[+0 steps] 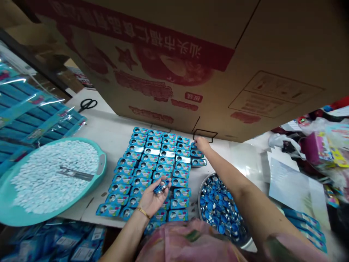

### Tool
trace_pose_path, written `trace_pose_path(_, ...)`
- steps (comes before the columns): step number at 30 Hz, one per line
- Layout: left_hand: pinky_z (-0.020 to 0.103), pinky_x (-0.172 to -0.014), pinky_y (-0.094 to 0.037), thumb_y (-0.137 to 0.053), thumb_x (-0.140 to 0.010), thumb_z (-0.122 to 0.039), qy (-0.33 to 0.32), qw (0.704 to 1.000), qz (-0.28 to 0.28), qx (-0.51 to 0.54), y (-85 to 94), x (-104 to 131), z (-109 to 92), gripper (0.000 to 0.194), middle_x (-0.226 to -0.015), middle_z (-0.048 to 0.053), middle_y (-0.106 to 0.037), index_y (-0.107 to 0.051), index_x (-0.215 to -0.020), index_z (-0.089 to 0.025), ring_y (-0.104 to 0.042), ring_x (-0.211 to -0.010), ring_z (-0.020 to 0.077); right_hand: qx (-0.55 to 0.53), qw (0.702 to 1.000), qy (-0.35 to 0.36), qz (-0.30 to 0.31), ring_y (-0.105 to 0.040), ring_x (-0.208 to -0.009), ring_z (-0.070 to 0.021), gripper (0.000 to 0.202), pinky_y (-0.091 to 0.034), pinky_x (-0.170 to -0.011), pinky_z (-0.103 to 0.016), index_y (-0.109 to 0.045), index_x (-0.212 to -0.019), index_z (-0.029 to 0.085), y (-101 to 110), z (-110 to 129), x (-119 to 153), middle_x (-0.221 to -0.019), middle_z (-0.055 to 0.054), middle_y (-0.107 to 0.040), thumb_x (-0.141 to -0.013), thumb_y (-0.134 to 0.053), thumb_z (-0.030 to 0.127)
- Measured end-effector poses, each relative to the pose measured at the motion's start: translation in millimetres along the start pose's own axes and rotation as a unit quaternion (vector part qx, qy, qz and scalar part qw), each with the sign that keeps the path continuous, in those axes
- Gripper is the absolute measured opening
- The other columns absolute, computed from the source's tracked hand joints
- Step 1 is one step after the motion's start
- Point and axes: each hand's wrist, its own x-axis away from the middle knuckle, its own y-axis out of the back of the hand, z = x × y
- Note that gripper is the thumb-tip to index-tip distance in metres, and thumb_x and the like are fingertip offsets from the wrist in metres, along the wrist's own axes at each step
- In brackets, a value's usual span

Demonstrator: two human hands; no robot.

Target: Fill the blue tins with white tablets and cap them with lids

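My left hand (156,196) is turned palm up with fingers curled around several small blue-and-silver round caps (161,187). It hovers over rows of small blue printed packs (142,165), many showing a round opening. Farther out, my right hand (201,143) reaches to the far end of the rightmost, shorter column. Its fingers are pinched together at a blue pack (193,146) there; what they hold, if anything, is hidden. Below my right forearm stands a round metal bowl (200,203) of loose blue-and-silver caps (218,207).
A turquoise basin (103,171) of small white pieces, with a flat grey tool (77,173) on top, sits at left. Black scissors (88,104) lie behind it. A large cardboard box (212,105) blocks the back. Bagged blue packs (35,112) are stacked at left; plastic-wrapped goods (319,145) clutter the right.
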Motion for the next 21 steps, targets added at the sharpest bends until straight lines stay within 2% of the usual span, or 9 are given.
trace_pose_path(4, 0.022, -0.051, -0.052, -0.047, -0.076, -0.011, 0.015, 1.000, -0.009, -0.002, -9.1, -13.1, -3.3, 0.012, -0.083, 0.011, -0.063, -0.055, -0.084, -0.011, -0.062, -0.070, 0.0164, 0.055, 0.997, 0.000, 0.063, -0.056, -0.084, -0.0181, 0.027, -0.041, -0.067, -0.023, -0.061, -0.082, 0.017, -3.9, 3.9, -19.8, -0.093, -0.007, -0.061, -0.056, -0.067, 0.014)
trace_pose_path(9, 0.023, -0.056, -0.053, -0.048, -0.075, -0.011, 0.029, 1.000, -0.008, -0.007, -26.1, -31.7, -5.5, 0.012, -0.084, 0.011, -0.063, -0.056, -0.083, -0.011, -0.062, -0.075, 0.0179, 0.080, 0.988, -0.016, 0.134, -0.058, -0.073, -0.0180, 0.026, -0.042, -0.061, -0.023, -0.064, -0.071, 0.016, -4.9, 4.7, -45.5, -0.079, -0.007, -0.063, -0.046, -0.073, 0.015)
trace_pose_path(12, 0.026, -0.060, -0.053, -0.048, -0.074, -0.010, 0.019, 1.000, 0.011, -0.009, -36.4, -39.6, -6.8, 0.013, -0.086, 0.012, -0.063, -0.056, -0.085, -0.010, -0.061, -0.080, 0.0192, 0.077, 0.987, -0.013, 0.140, -0.058, -0.071, -0.0187, 0.027, -0.042, -0.062, -0.024, -0.065, -0.070, 0.014, -0.8, 5.2, -47.7, -0.076, -0.007, -0.063, -0.044, -0.074, 0.011)
trace_pose_path(15, 0.028, -0.067, -0.052, -0.049, -0.073, -0.009, -0.002, 1.000, 0.025, 0.001, -42.5, -44.2, -7.3, 0.016, -0.086, 0.014, -0.063, -0.056, -0.087, -0.008, -0.059, -0.087, 0.0214, 0.054, 0.994, 0.020, 0.091, -0.056, -0.081, -0.0199, 0.029, -0.041, -0.067, -0.025, -0.064, -0.085, 0.013, 7.3, 13.6, -21.5, -0.089, -0.010, -0.061, -0.056, -0.069, 0.013)
trace_pose_path(18, 0.029, -0.069, -0.052, -0.051, -0.071, -0.008, -0.008, 1.000, 0.028, 0.004, -43.4, -48.6, -5.3, 0.019, -0.085, 0.014, -0.063, -0.056, -0.090, -0.007, -0.059, -0.088, 0.0214, 0.008, 0.996, 0.083, 0.024, -0.051, -0.092, -0.0163, 0.029, -0.038, -0.075, -0.023, -0.056, -0.105, 0.016, 6.8, 33.3, 29.0, -0.102, -0.008, -0.055, -0.078, -0.051, 0.022)
trace_pose_path(19, 0.029, -0.069, -0.052, -0.050, -0.071, -0.008, -0.013, 1.000, 0.028, 0.003, -42.8, -50.4, -3.7, 0.019, -0.083, 0.012, -0.063, -0.057, -0.089, -0.008, -0.060, -0.084, 0.0199, -0.012, 0.993, 0.115, 0.017, -0.051, -0.092, -0.0137, 0.028, -0.038, -0.076, -0.021, -0.056, -0.106, 0.019, 3.4, 41.3, 47.0, -0.100, -0.006, -0.056, -0.080, -0.048, 0.026)
trace_pose_path(21, 0.029, -0.068, -0.052, -0.048, -0.072, -0.006, -0.024, 0.999, 0.034, 0.007, -41.3, -54.5, 1.2, 0.016, -0.073, 0.008, -0.064, -0.058, -0.085, -0.008, -0.061, -0.071, 0.0151, -0.085, 0.968, 0.233, 0.032, -0.051, -0.086, -0.0111, 0.025, -0.038, -0.073, -0.019, -0.058, -0.100, 0.022, -5.9, 56.2, 77.5, -0.092, -0.002, -0.057, -0.077, -0.053, 0.029)
